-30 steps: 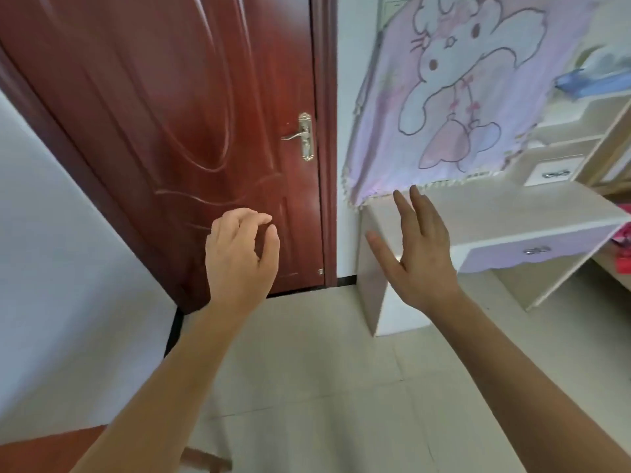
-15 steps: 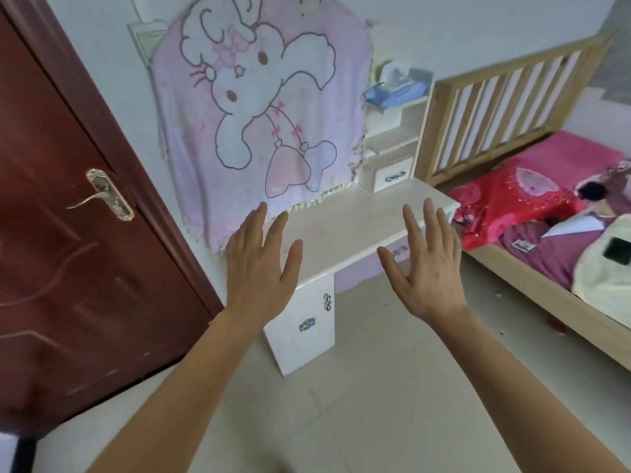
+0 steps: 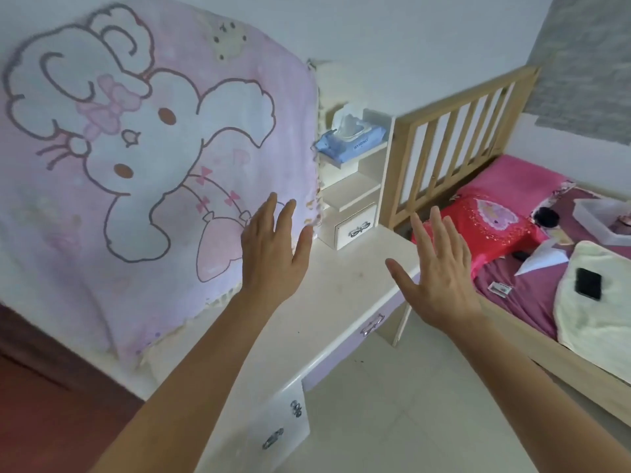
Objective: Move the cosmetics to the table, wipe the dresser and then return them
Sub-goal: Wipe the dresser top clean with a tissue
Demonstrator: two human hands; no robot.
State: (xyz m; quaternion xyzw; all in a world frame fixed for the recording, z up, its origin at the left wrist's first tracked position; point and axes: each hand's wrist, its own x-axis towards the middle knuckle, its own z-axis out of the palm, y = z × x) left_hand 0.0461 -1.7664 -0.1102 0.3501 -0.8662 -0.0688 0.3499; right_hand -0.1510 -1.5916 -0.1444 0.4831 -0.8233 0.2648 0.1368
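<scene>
Cream-white, the dresser [image 3: 283,421] stands right in front of me, its bare worktop [image 3: 341,288] just below my arms. My left hand [image 3: 269,254] hovers flat, fingers straight, before the hem of the pink rabbit blanket [image 3: 136,165] draped over the dresser's back. My right hand [image 3: 440,271] is spread wide over the worktop's right end, holding nothing. A blue pack of wipes [image 3: 351,139] sits on the side shelf [image 3: 355,155]. On the bed [image 3: 512,295] to my right, a black phone [image 3: 588,283] lies on a cream towel [image 3: 607,322].
</scene>
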